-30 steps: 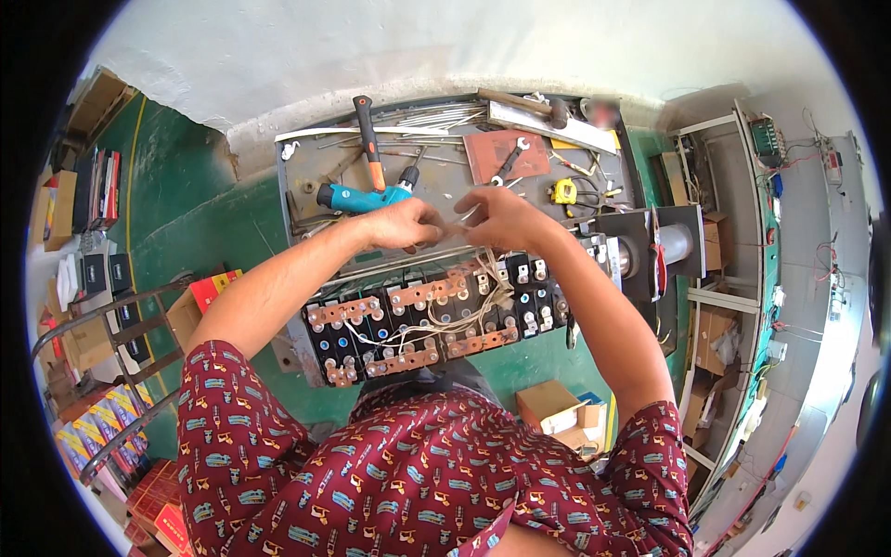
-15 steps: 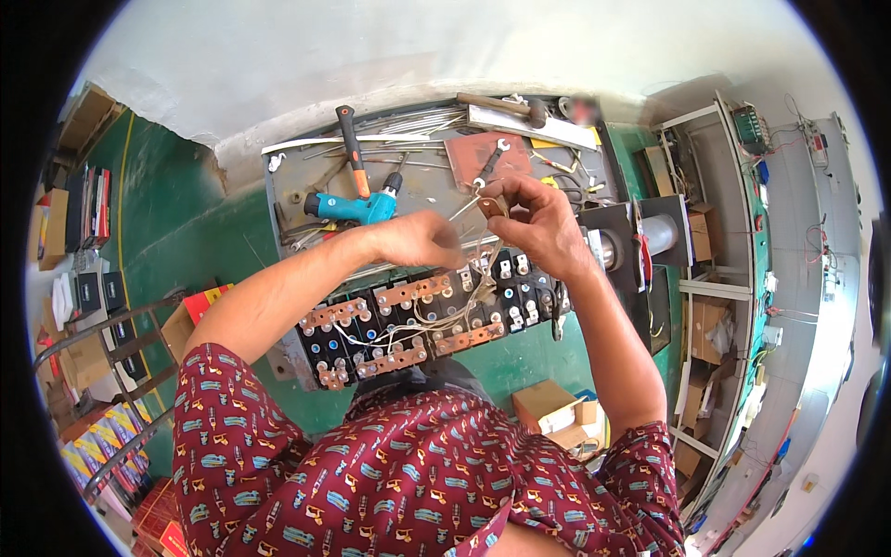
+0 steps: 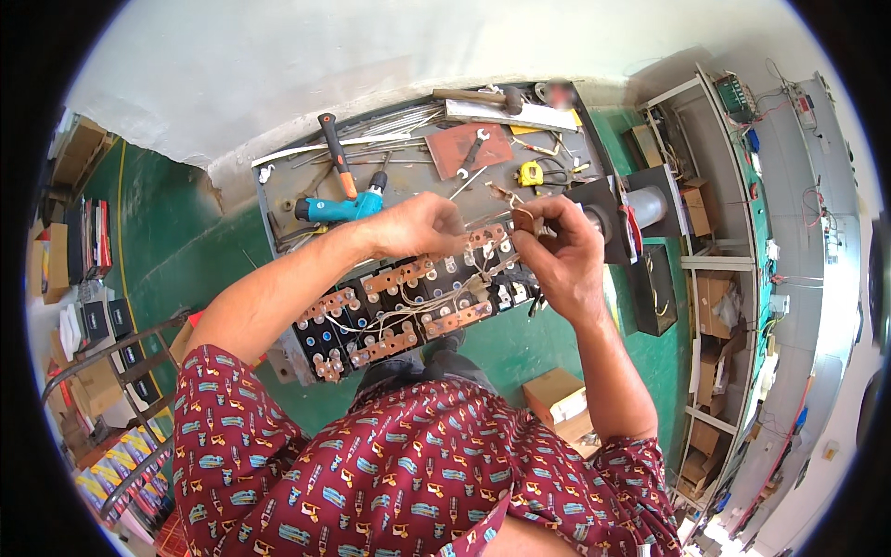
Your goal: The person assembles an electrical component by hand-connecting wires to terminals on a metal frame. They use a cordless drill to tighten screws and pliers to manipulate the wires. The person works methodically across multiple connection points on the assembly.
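Observation:
My left hand (image 3: 422, 227) is closed, its fingertips at the left end of a drilled copper busbar (image 3: 484, 236); that end is hidden by the fingers. The busbar lies over the far row of terminals on a black battery pack (image 3: 390, 306). My right hand (image 3: 568, 255) pinches a small copper plate (image 3: 523, 220) between thumb and fingers, just above the pack's right end. More copper busbars (image 3: 397, 277) join the bolted terminals, and thin white wires (image 3: 408, 320) run across the top.
Behind the pack, a metal worktable (image 3: 413, 176) holds a teal cordless drill (image 3: 339, 206), a hammer (image 3: 336, 153), a wrench (image 3: 473, 153) on a reddish sheet, a yellow tape measure (image 3: 531, 174) and rods. Shelving (image 3: 710, 265) stands at right; a cardboard box (image 3: 554, 395) is on the floor.
A copper busbar now shows by my left fingers on the far terminal row. My right hand has moved right and slightly nearer with its copper plate. The view has shifted a little.

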A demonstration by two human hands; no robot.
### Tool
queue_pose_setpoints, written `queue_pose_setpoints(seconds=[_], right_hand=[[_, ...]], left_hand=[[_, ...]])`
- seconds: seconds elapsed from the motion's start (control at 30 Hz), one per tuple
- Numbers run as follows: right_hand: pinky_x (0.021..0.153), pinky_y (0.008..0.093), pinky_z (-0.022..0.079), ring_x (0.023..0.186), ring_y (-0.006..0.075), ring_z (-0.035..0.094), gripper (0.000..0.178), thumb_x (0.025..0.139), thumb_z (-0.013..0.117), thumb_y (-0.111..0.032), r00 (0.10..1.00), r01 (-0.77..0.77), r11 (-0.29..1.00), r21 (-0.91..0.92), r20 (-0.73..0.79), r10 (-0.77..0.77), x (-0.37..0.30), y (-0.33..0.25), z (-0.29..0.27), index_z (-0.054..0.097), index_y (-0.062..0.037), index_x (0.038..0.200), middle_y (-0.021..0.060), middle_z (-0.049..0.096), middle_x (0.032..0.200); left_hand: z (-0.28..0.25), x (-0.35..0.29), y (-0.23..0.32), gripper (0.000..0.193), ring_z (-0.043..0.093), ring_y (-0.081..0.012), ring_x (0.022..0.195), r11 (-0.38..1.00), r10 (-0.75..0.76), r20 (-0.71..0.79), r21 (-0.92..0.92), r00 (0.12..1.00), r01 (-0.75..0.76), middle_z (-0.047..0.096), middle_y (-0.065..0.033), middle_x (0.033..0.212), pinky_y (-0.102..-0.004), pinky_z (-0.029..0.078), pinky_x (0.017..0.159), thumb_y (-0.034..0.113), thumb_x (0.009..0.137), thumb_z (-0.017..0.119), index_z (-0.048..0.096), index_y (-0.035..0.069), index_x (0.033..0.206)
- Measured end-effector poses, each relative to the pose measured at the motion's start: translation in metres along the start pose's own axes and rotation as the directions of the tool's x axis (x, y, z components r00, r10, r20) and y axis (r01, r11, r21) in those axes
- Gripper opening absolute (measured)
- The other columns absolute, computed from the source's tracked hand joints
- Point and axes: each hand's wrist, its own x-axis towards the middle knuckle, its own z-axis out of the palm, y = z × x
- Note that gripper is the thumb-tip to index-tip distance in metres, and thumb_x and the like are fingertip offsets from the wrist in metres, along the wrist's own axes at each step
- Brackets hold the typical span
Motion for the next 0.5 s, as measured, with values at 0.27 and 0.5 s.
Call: queue_pose_setpoints(seconds=[0.27,0.5], right_hand=[[0.074,0.0211,0.054,0.094,0.0068,0.061,0.022,0.091,0.069,0.011,0.930,0.094,0.983,0.158,-0.367,-0.030,-0.056,0.030,0.007,0.064,-0.0007,0.108,0.0022,0.062,0.104],[0.071,0.0206,0.051,0.089,0.0072,0.061,0.024,0.089,0.072,0.013,0.777,0.238,0.970,-0.043,-0.590,-0.217,-0.098,0.051,0.020,0.065,-0.0016,0.107,0.0042,0.062,0.107]], left_hand=[[0.007,0.002,0.009,0.020,0.066,-0.0109,0.068,0.996,-0.077,0.035,0.040,0.996,0.076,0.069,-0.0067,0.082,-0.0277,0.053,0.055,0.014,0.098,0.073,0.065,-0.003,0.105],[0.016,0.012,0.000,0.020,0.068,-0.0138,0.078,0.960,0.033,-0.059,0.280,0.998,-0.015,0.073,-0.0088,0.086,-0.0321,0.056,0.069,0.012,0.092,0.076,0.069,-0.005,0.098]])
